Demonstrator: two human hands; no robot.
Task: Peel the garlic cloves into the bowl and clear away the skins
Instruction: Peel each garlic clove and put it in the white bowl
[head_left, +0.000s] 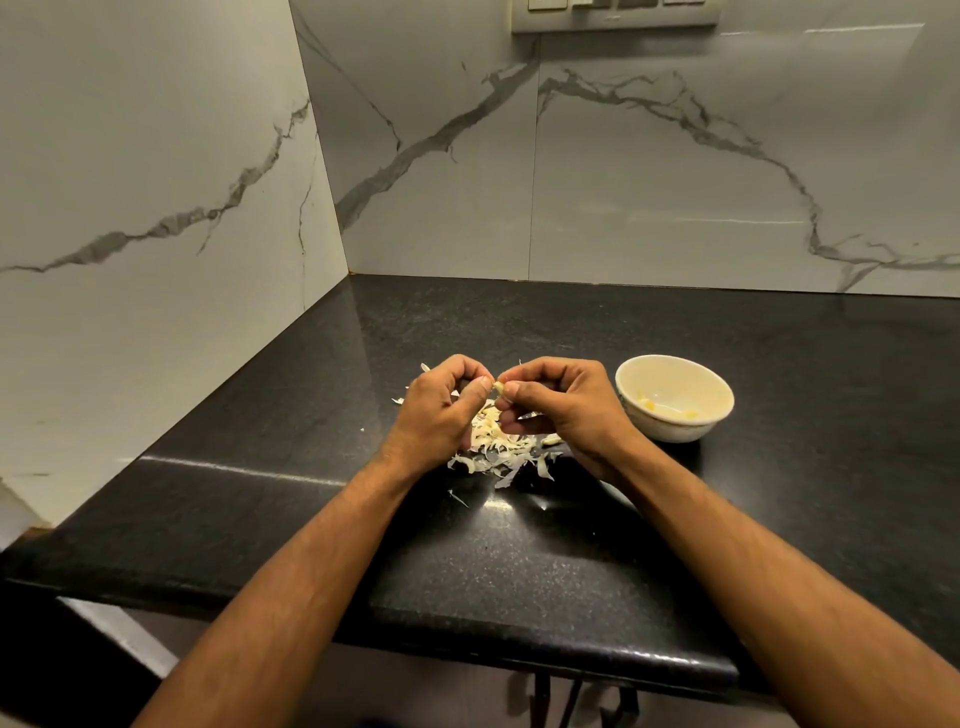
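Over the black counter, my left hand and my right hand meet fingertip to fingertip and both pinch one small pale garlic clove. Below them lies a heap of papery garlic skins, partly hidden by the hands. Just to the right of my right hand stands a cream bowl with a few peeled yellowish cloves at its bottom. A loose clove lies on the counter under my right hand.
The black stone counter ends in a rounded front edge close to me. White marble-look walls close the left side and the back. Stray skin bits lie in front of the heap.
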